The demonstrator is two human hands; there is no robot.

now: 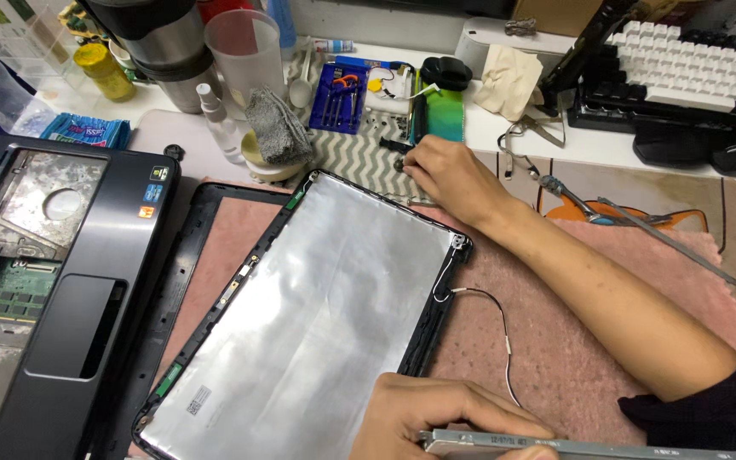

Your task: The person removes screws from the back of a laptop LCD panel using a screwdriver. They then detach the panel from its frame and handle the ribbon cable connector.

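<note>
A silvery laptop screen panel (317, 315) lies back-up in its black lid frame (182, 281) on a pink towel (572, 341). My left hand (436, 417) is at the panel's lower right corner, closed around a long grey metal bracket strip (572, 445) that runs off to the right. My right hand (451, 177) reaches past the panel's top edge to a zigzag-patterned mat (351, 158), fingertips pinched on a small dark part (399, 162). Thin white and black wires (496, 311) trail from the frame's upper right corner across the towel.
An opened laptop base (61, 281) lies at the left. Behind the panel stand a blue tool case (338, 98), a spray bottle (219, 123), a plastic cup (244, 51) and a steel flask (163, 43). A screwdriver (572, 198), another metal strip (675, 243) and a white keyboard (700, 60) are at the right.
</note>
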